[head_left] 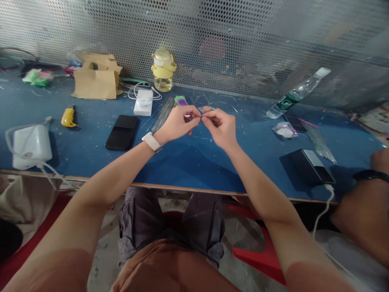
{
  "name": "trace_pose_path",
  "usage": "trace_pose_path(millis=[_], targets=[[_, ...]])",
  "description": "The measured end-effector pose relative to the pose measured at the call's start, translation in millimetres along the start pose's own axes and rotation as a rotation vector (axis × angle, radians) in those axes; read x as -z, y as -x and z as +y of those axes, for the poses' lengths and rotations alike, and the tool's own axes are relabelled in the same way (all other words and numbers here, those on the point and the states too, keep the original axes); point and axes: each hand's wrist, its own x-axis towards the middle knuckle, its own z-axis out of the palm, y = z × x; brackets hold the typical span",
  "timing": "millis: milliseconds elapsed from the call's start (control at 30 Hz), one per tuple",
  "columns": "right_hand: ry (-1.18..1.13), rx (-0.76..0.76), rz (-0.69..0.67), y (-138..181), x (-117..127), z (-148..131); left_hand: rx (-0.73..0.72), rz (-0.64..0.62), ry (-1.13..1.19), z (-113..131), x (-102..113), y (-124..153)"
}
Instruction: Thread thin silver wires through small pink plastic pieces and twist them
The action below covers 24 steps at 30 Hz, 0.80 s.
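My left hand and my right hand meet above the blue table, fingertips pinched together on a tiny item too small to name. A white watch band sits on my left wrist. Just beyond the hands lie a bundle of thin wires, a small green and purple packet and a small clear bag.
A black phone, white power bank, yellow-lidded jar, brown paper bag, yellow cutter and white charger lie left. Right: a plastic bottle, black box, another person's arm. A perforated metal screen stands behind.
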Motion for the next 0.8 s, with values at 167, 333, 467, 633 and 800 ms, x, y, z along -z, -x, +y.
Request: trace_pose_path(millis=[167,333,467,633,800], targets=[[0.033,0.013,-0.058,-2,4,-6,0.005,-0.002,0.002,-1,1,0],[-0.022,-0.013,-0.071,-3,5,-9,0.007,-0.017,0.039,-3,2,0],[-0.040,-0.037,-0.066,-2,4,-10,0.017,-0.019,0.067,-5,1,-1],[-0.009,-0.030,-0.065,-1,5,-13,0.005,0.004,0.064,-7,-2,-2],[-0.098,-0.111,-0.070,-1,3,-17,-0.017,0.016,0.057,-5,-3,-2]])
